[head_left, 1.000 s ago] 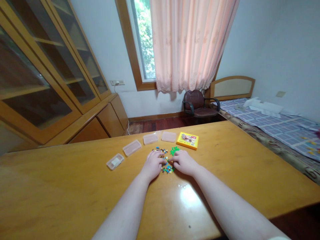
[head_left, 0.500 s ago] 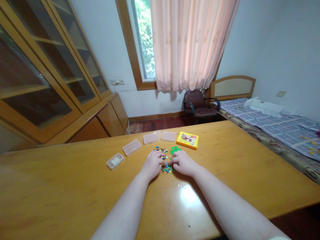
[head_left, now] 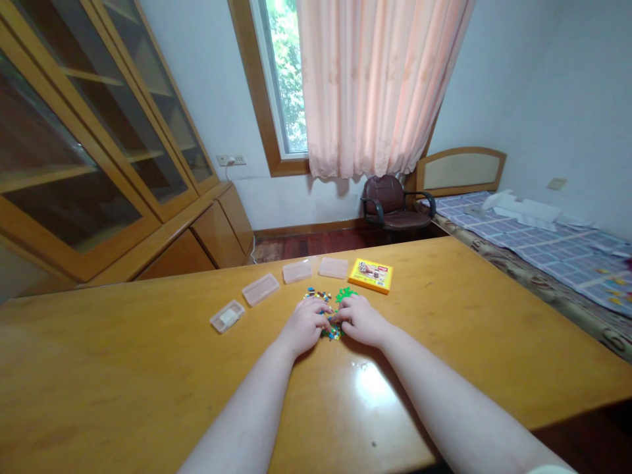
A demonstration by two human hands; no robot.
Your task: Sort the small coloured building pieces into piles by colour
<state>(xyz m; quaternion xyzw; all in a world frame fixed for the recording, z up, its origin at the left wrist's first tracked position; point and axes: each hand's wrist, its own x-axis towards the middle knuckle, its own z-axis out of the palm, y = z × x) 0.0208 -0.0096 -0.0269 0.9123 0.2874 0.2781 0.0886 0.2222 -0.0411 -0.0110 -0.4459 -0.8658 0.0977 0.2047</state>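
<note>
Small loose toy bricks in mixed colours (head_left: 334, 334) lie on the wooden table between my two hands. My left hand (head_left: 307, 322) rests over their left side, its thumb and fingers bent but apart. From the right my right hand (head_left: 363, 320) reaches in, fingers curled together at the pile; whatever is at the fingertips is too small to make out. Green bricks (head_left: 345, 293) form a separate heap just beyond my right hand. Past my left hand lie more bricks, blue, brown, white and yellow (head_left: 312, 292), partly covered by the fingers.
Clear plastic trays (head_left: 261, 289) stand in an arc at the back left; the leftmost tray (head_left: 220, 324) holds something white. A yellow box (head_left: 370, 275) lies behind the green heap. Beyond the table (head_left: 148, 368) are a chair (head_left: 388, 201), a bed and a glass-fronted cabinet.
Fingertips of both hands have shifted slightly among the mixed bricks, and the right hand sits a touch closer to the left. Trays, box and heaps stay put.
</note>
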